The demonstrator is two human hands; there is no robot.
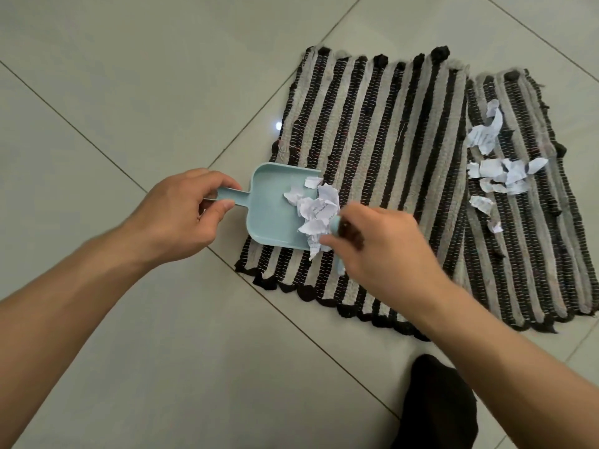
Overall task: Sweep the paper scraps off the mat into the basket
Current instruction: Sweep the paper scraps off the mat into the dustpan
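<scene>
A black-and-beige striped mat (382,131) lies on the tiled floor. My left hand (181,212) grips the handle of a light blue dustpan (272,205), whose lip rests on the mat's left edge. A heap of white paper scraps (316,210) sits at the pan's mouth. My right hand (385,247) holds a small light blue brush (337,230) right against that heap; most of the brush is hidden under the hand. Several more scraps (500,171) lie scattered on the mat's right part. No basket is in view.
Pale floor tiles (129,76) surround the mat on all sides. A foot in a black sock (437,409) stands on the floor at the bottom, just below the mat's near fringe.
</scene>
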